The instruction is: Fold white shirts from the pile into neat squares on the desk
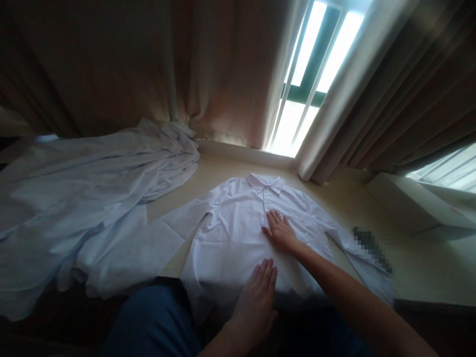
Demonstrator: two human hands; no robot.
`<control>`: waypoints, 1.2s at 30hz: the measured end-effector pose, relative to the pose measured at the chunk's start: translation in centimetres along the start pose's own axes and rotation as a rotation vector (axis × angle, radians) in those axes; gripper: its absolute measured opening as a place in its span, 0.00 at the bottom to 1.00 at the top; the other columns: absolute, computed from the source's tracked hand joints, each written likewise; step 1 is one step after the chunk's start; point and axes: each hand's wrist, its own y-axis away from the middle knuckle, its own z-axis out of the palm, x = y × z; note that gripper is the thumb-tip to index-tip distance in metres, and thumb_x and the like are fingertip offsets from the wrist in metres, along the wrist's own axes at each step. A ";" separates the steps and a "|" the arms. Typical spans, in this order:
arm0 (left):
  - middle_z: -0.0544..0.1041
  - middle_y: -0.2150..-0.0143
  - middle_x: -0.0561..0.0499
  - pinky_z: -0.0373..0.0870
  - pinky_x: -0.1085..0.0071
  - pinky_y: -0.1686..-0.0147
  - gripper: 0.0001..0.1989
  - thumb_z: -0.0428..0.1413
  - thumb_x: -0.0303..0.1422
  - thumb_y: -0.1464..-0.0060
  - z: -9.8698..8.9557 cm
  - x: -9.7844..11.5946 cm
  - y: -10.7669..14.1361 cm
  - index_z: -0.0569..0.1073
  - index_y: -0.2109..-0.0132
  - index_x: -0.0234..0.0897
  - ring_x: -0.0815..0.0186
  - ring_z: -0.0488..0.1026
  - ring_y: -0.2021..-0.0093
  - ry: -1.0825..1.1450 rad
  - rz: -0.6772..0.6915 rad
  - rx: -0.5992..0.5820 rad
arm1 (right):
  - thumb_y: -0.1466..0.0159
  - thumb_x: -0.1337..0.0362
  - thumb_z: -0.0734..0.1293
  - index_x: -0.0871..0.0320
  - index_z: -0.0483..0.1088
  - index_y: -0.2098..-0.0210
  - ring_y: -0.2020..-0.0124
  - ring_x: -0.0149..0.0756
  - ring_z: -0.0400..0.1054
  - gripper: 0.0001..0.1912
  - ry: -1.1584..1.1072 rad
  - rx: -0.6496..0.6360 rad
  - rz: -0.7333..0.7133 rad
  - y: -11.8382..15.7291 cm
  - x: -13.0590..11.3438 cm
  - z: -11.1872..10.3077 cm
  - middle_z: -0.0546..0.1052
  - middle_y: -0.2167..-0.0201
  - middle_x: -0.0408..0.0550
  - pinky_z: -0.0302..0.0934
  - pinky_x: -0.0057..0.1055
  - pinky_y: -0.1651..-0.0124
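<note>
A white long-sleeved shirt (230, 228) lies spread out face up, its collar (265, 182) pointing away from me and its sleeves out to both sides. My right hand (280, 232) rests flat on the chest by the button placket, fingers extended. Nearer to me, my left hand (256, 292) lies with straight fingers, close together, on the lower front of the shirt. Neither hand grips anything. The shirt's lower hem hangs over the near edge, partly behind my left hand and in shadow.
More white garments (92, 188) lie in a heap on the left, meeting the shirt's left sleeve. A pale box (420, 203) stands at the right on the light-coloured surface (412, 267). A pixelated dark object (372, 248) lies beside the right sleeve. Curtains (223, 69) and a window (308, 74) are behind.
</note>
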 end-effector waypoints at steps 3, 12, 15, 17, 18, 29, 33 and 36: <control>0.36 0.28 0.42 0.40 0.54 0.32 0.50 0.60 0.34 0.56 -0.2 0.0 0.1 0.43 0.30 0.32 0.52 0.32 0.29 -0.003 -0.003 -0.003 | 0.32 0.42 0.41 0.59 0.38 0.30 0.29 0.43 0.30 0.39 0.005 -0.045 0.060 -5.2 0.8 -0.7 0.40 0.29 0.49 0.31 0.47 0.32; 0.40 0.28 0.40 0.44 0.54 0.32 0.49 0.59 0.41 0.51 -1.0 0.2 0.2 0.43 0.30 0.33 0.52 0.36 0.29 0.040 -0.004 -0.035 | 0.33 0.42 0.39 0.57 0.34 0.30 0.30 0.44 0.25 0.39 -0.052 -0.054 0.204 -10.4 1.3 -0.6 0.35 0.29 0.46 0.26 0.53 0.33; 0.47 0.29 0.42 0.52 0.57 0.34 0.46 0.59 0.45 0.51 -2.8 -1.1 -0.3 0.48 0.31 0.37 0.54 0.44 0.30 0.113 0.005 -0.028 | 0.32 0.43 0.41 0.58 0.35 0.30 0.30 0.46 0.26 0.38 -0.028 -0.038 0.167 -9.4 0.7 -1.1 0.36 0.29 0.47 0.27 0.54 0.33; 0.52 0.30 0.44 0.56 0.59 0.36 0.39 0.57 0.44 0.48 -5.2 -3.4 -1.3 0.53 0.33 0.40 0.57 0.50 0.31 0.121 -0.045 0.039 | 0.31 0.44 0.42 0.58 0.36 0.30 0.30 0.44 0.25 0.37 0.013 0.039 0.091 -8.2 -0.1 -1.2 0.37 0.29 0.48 0.25 0.53 0.33; 0.54 0.31 0.44 0.55 0.59 0.36 0.34 0.54 0.43 0.45 -6.6 -5.0 -2.0 0.56 0.34 0.41 0.57 0.52 0.32 0.088 -0.110 0.114 | 0.31 0.44 0.43 0.58 0.37 0.30 0.29 0.43 0.25 0.37 0.030 0.074 0.047 -7.7 -0.7 -1.2 0.38 0.29 0.48 0.24 0.52 0.33; 0.70 0.46 0.31 0.60 0.55 0.47 0.29 0.51 0.45 0.44 -13.8 -21.6 -12.9 0.66 0.45 0.25 0.47 0.64 0.44 -0.342 -0.770 0.239 | 0.31 0.44 0.43 0.60 0.44 0.31 0.30 0.44 0.32 0.37 -0.054 0.075 -0.106 -8.2 -7.3 -0.5 0.45 0.30 0.51 0.26 0.48 0.32; 0.72 0.48 0.30 0.63 0.58 0.52 0.28 0.50 0.46 0.45 -13.5 -24.5 -14.3 0.70 0.49 0.25 0.46 0.67 0.46 -0.295 -0.857 0.088 | 0.32 0.42 0.42 0.61 0.42 0.30 0.29 0.44 0.30 0.39 -0.081 0.054 -0.110 -10.3 -8.9 -0.7 0.42 0.30 0.51 0.25 0.49 0.32; 0.74 0.50 0.33 0.64 0.61 0.54 0.22 0.48 0.40 0.43 -14.2 -26.5 -14.1 0.74 0.52 0.28 0.50 0.69 0.49 -0.294 -0.823 0.004 | 0.33 0.40 0.42 0.58 0.41 0.30 0.30 0.46 0.30 0.40 -0.098 -0.007 -0.072 -10.8 -8.2 -0.6 0.41 0.29 0.50 0.25 0.51 0.33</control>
